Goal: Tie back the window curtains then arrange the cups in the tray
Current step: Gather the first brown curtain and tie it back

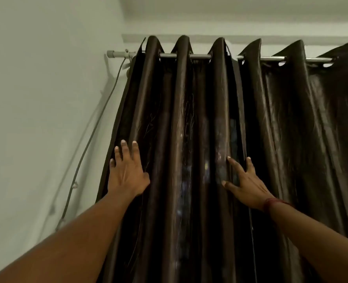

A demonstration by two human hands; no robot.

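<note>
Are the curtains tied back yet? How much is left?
Nothing looks done yet. The curtains hang loose from the rod, untied. In hand: the left hand and right hand press flat on the folds, probably gathering them. Left: tying, then the cups; none in view.

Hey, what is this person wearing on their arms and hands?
No sleeves show on either forearm. The left hand and right hand wear no gloves, rings or watch that I can see. A thin red band circles the right wrist.
</note>
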